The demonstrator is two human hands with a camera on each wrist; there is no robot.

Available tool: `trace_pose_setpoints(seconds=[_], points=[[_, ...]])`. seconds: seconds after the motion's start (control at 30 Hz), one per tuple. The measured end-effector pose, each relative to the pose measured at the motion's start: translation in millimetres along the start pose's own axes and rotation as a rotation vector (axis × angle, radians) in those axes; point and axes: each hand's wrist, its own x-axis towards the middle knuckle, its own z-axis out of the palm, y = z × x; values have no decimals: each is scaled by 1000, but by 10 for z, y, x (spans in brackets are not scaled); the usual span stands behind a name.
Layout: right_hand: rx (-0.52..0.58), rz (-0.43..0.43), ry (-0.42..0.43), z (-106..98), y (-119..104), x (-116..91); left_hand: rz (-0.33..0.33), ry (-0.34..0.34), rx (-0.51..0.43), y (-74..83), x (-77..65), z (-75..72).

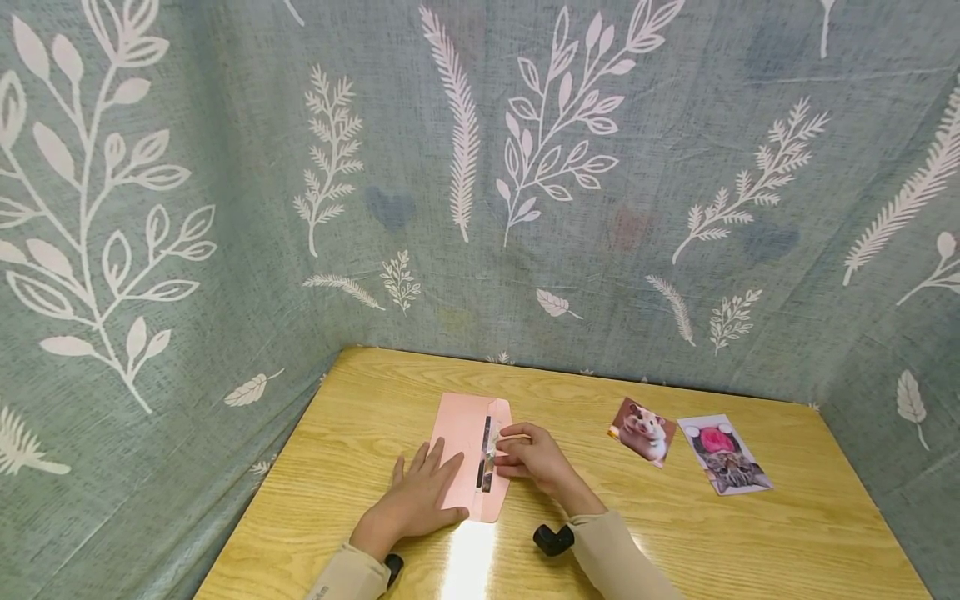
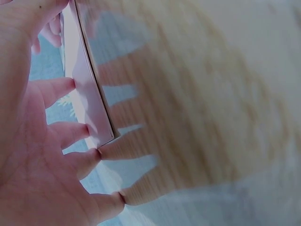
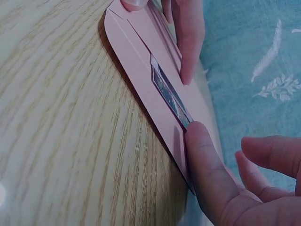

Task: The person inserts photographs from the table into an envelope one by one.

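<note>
A pink envelope (image 1: 457, 417) lies on the wooden table with its flap on the right side. Several photo cards (image 1: 484, 471) stick a little way out of its opening. My left hand (image 1: 420, 492) rests on the envelope's left part, fingers spread. At the opening, my right hand (image 1: 536, 458) touches the cards' protruding edge. In the right wrist view one fingertip (image 3: 196, 129) presses against the end of the cards (image 3: 167, 92), while the other fingers stand off it. The left wrist view shows my left fingertips (image 2: 80, 129) along the envelope's edge (image 2: 87, 94).
To the right on the table (image 1: 562, 383) lie a hamster photo (image 1: 645, 429) and a cat photo (image 1: 725, 458), side by side. A patterned grey-green cloth (image 1: 450, 292) hangs around the table's back and sides.
</note>
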Motion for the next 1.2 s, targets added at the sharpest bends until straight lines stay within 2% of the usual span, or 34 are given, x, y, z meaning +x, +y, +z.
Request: trace_pose_setpoints(seconds=[0.67, 1.2], points=[[1, 11, 8, 124, -18, 49, 11, -7, -4, 0, -1, -7], [-62, -6, 22, 205, -39, 60, 10, -5, 4, 26, -16, -38]])
